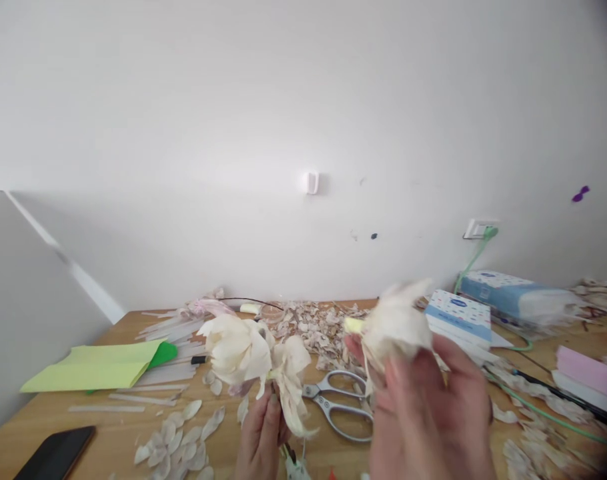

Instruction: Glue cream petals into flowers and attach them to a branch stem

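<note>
My left hand (261, 437) is closed round the stem of a cream flower made of layered petals (241, 352), held upright above the wooden table (98, 430). A second cluster of loose pale petals (289, 373) hangs beside it, just above my fingers. My right hand (426, 417) is raised and blurred, fingers wrapped round another cream petal bundle (396, 323) with a pale yellow tip (353, 325). Silver scissors (336, 399) lie on the table between my hands.
Cut petals (176, 443) and a heap of scraps (316, 327) litter the table. Green folded paper (96, 367) and a black phone (56, 453) lie at left. Blue-and-white boxes (458, 320), a green cable (543, 413) and a pink pad (588, 370) sit at right.
</note>
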The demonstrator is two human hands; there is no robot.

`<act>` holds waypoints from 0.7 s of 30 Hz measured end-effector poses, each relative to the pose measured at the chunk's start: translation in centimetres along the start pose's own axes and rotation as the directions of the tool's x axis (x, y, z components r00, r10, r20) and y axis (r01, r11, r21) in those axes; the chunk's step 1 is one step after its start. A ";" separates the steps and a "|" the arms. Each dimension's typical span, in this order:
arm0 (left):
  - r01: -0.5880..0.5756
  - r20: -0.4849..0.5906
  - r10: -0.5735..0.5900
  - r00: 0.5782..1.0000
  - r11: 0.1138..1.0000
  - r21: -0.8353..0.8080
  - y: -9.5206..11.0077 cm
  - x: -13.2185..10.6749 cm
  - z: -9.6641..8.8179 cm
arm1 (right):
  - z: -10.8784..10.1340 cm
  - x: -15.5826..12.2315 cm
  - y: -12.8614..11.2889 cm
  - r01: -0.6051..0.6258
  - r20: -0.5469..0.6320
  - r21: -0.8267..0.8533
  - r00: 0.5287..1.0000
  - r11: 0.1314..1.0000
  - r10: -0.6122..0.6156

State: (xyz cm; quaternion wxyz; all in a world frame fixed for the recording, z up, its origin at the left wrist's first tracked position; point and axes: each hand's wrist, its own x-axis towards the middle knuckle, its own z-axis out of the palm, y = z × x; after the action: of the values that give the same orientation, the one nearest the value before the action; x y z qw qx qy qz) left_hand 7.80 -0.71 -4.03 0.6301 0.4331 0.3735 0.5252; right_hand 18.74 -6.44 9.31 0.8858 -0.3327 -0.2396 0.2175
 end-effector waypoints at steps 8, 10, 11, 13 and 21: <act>-0.032 0.218 0.031 0.975 0.999 0.004 0.1 0.0 0.2 | -1.0 3.8 1.7 -0.352 0.488 -0.026 0.812 0.936 0.319; -0.039 0.290 0.033 0.956 0.999 0.016 0.0 0.1 0.1 | -1.2 3.7 2.3 -0.335 0.521 0.001 0.805 0.942 0.286; -0.026 0.331 0.014 0.944 0.999 0.030 -0.2 0.3 0.0 | -1.1 3.6 2.5 -0.323 0.530 0.015 0.805 0.946 0.266; 0.028 0.410 -0.057 0.910 0.997 0.078 -0.4 0.7 -0.4 | -0.9 3.6 2.6 -0.304 0.533 0.031 0.811 0.952 0.242; 0.114 0.481 -0.178 0.858 0.981 0.159 -0.7 4.4 0.3 | -0.8 4.0 2.9 -0.291 0.638 0.045 0.744 0.956 0.197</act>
State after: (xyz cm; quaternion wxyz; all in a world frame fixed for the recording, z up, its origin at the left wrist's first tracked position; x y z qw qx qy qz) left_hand 9.01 3.55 -4.62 0.7143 0.5614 0.2643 0.3237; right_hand 21.73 -2.67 7.92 0.7402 -0.2061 -0.4588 0.4463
